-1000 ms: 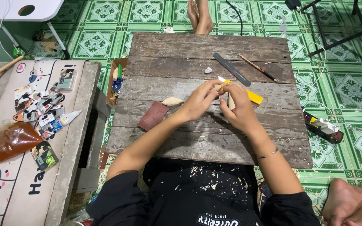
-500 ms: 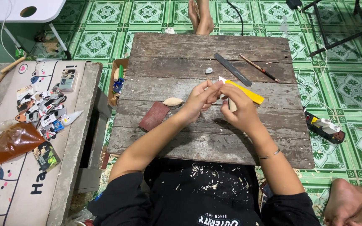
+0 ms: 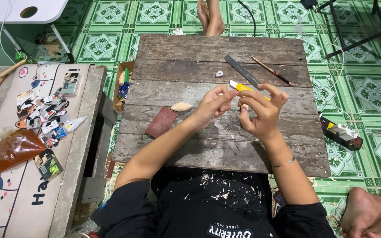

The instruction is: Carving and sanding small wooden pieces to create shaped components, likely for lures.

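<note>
Both my hands are raised over the middle of a worn wooden board [image 3: 208, 145]. My right hand [image 3: 261, 112] grips a yellow utility knife [image 3: 242, 87], its blade end pointing left. My left hand [image 3: 214, 105] pinches a small pale wood piece right at the blade; the piece is mostly hidden by my fingers. Another small carved pale wood piece [image 3: 181, 106] lies on the board left of my hands, next to a reddish-brown sandpaper sheet [image 3: 161, 122]. Wood shavings lie on my black shirt.
At the board's far side lie a grey metal file [image 3: 242, 71], a thin pencil-like stick [image 3: 271, 70] and a small grey pebble-like bit [image 3: 219, 73]. A low table at left carries a bag of orange liquid [image 3: 16, 149] and several small packets. Someone's bare feet [image 3: 210, 16] rest beyond the board.
Both hands have lifted slightly and shifted; my right fingers have spread more around the knife while my left keeps pinching the small piece.
</note>
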